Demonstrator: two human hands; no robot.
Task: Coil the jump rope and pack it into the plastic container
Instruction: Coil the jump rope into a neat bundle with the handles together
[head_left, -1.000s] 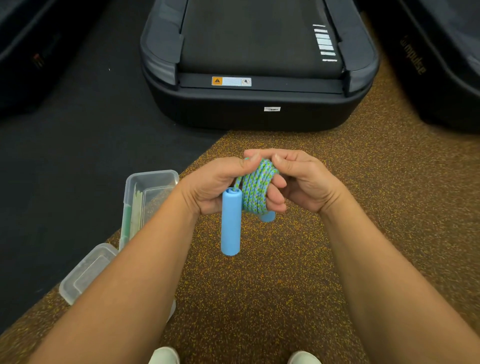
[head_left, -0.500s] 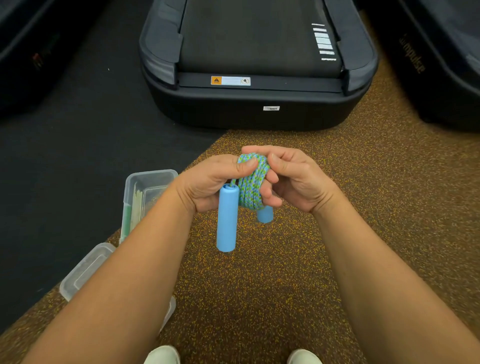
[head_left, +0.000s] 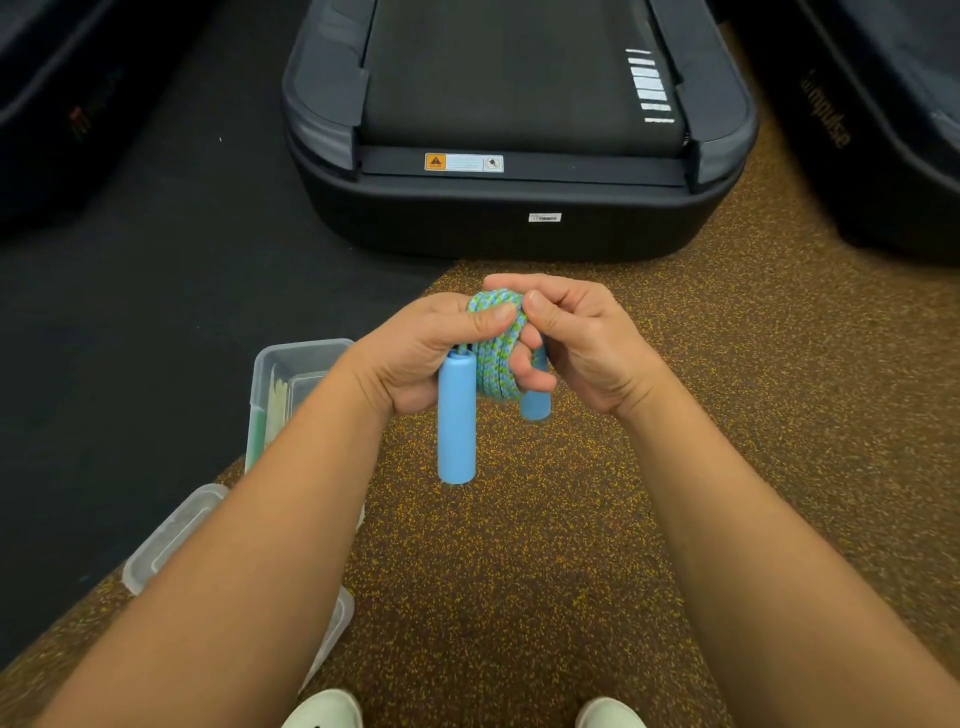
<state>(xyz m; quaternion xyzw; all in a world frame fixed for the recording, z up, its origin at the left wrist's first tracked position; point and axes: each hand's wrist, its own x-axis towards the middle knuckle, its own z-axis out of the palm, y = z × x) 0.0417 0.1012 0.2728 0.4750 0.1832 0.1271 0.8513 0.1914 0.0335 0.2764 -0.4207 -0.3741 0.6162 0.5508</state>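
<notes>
We see the left hand (head_left: 426, 358) and right hand (head_left: 576, 343) both closed around the coiled jump rope (head_left: 493, 364), held above the floor (head_left: 519, 571), one blue handle (head_left: 456, 418) hanging down. Left of the arms, the open plastic container (head_left: 301, 358) holds pale and green items we cannot identify; its lid (head_left: 171, 535) lies nearby.

Blue-green braided jump rope (head_left: 493, 358) coiled tight, blue handles hanging; clear plastic container (head_left: 291, 364) open on floor, left.
</notes>
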